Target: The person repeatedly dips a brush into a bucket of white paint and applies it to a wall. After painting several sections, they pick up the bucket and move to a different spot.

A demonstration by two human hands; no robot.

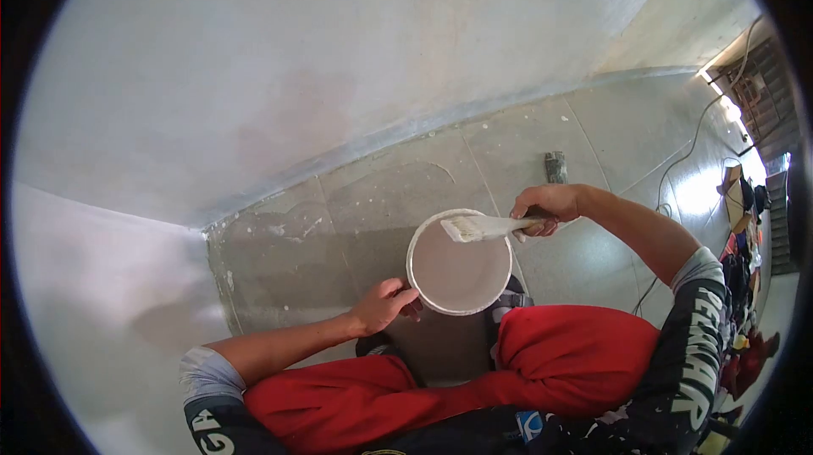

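Observation:
A white bucket (417, 298) of pale paint (457, 273) stands on the floor between my legs. Wrapped around a paintbrush's handle is my right hand (542, 209), to the right of the bucket. The wide white paintbrush (483, 228) is held level over the bucket's far rim, its bristles coated with paint and pointing left. My left hand (387, 306) is at the bucket's near left side, with loosely bent fingers against or very close to the outer wall. Its thumb is apart from the other fingers, and no grip on the rim shows.
A pale wall (381, 31) rises ahead, with a grey strip along its base. On the tiled floor (364, 192) are paint spots and a small dark block-like object (555, 167). A cable (690, 154) and a pile of assorted items (743, 260) are at the right.

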